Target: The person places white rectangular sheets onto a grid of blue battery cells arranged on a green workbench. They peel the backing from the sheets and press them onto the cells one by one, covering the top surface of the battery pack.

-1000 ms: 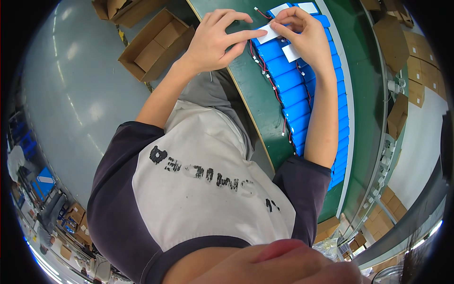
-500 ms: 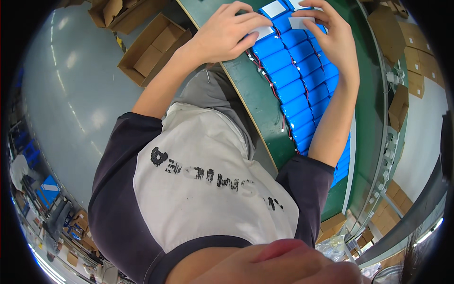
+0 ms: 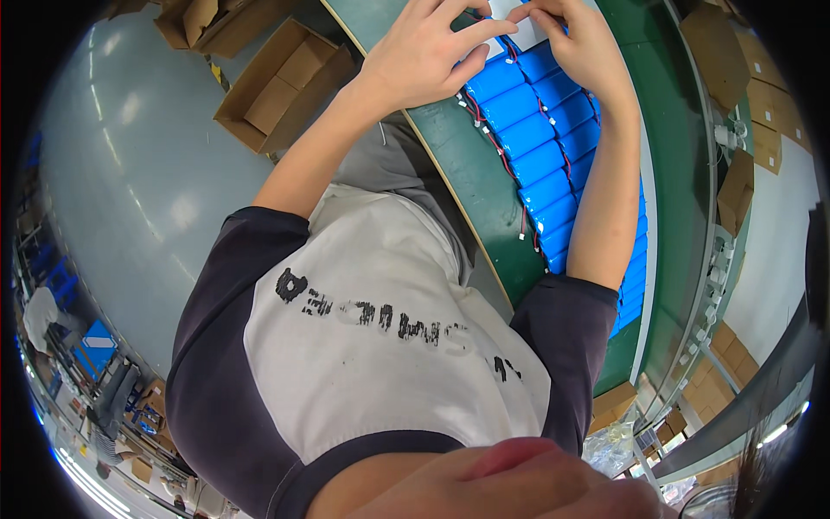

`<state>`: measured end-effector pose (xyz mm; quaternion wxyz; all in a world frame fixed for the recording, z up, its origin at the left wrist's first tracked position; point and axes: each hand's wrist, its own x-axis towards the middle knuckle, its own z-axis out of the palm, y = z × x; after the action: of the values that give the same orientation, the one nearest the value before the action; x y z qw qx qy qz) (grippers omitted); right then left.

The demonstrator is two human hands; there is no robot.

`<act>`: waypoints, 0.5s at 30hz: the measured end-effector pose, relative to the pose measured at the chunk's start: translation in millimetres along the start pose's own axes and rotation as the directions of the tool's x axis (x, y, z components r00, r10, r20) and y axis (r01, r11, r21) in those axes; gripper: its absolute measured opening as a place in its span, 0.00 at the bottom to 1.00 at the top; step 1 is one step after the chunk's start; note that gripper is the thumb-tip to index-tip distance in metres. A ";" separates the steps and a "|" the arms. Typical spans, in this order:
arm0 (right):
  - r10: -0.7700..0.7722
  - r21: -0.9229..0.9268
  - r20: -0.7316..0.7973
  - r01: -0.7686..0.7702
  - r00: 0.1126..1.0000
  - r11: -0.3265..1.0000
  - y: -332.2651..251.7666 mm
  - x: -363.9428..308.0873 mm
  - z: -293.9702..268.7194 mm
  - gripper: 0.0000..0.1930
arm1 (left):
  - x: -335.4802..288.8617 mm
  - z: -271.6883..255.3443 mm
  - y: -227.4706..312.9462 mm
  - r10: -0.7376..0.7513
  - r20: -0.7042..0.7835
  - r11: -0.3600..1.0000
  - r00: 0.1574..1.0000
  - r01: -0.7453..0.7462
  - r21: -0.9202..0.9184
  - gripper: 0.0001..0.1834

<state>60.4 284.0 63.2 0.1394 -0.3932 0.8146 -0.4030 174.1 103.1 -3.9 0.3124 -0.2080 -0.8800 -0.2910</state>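
Rows of blue shrink-wrapped battery packs [image 3: 531,131] lie side by side on the green table, their thin red and black wires ending in small white connectors. At the top of the view, my right hand [image 3: 586,54] pinches a white label [image 3: 528,35] between thumb and fingers over the packs. My left hand [image 3: 425,50] is beside it, index finger stretched toward the label's left edge and thumb apart. Whether that fingertip touches the label, I cannot tell. Another white label [image 3: 494,48] shows partly beneath the left fingers, on a pack.
The green table [image 3: 471,212] has its edge close to my body. An open cardboard box [image 3: 281,86] stands on the grey floor at left, with more boxes [image 3: 207,22] behind it. A metal rail [image 3: 699,259] and stacked cartons [image 3: 765,112] line the right side.
The right hand has moved left and slightly up with the white label, closer to the left hand. My left hand has shifted right, its index finger now pointing at that label.
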 end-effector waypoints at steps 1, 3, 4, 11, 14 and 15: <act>0.000 0.034 -0.002 0.000 1.000 0.999 1.3 -0.2 0.4 0.12 | -0.3 0.5 0.1 0.002 0.001 1.000 1.000 -0.002 0.012 0.22; 0.008 -0.002 -0.008 -0.008 1.000 1.000 -2.7 0.4 2.2 0.12 | -0.5 0.9 0.8 0.004 0.022 1.000 1.000 -0.004 0.021 0.23; 0.012 -0.019 -0.013 -0.012 1.000 1.000 -4.3 0.2 2.9 0.12 | -0.4 1.1 1.1 0.007 0.034 1.000 0.999 -0.008 0.025 0.23; -0.061 -0.348 -0.050 0.040 0.997 0.937 14.9 -2.9 -4.4 0.11 | -1.2 5.0 -2.8 -0.018 0.119 0.997 0.993 0.008 0.076 0.23; -0.158 -0.463 -0.009 0.136 0.987 0.876 22.8 -3.7 -12.9 0.13 | -1.8 6.3 -2.9 -0.004 0.116 0.993 0.993 -0.010 0.118 0.23; -0.193 -0.477 0.005 0.172 0.981 0.862 22.4 -4.2 -13.2 0.14 | -1.5 4.0 -1.8 -0.011 0.119 0.992 0.993 -0.005 0.130 0.23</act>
<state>44.1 302.5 54.1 -0.0175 -0.4818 0.8504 -0.2107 172.5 104.1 -8.2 0.2715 -0.2029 -0.9145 -0.2207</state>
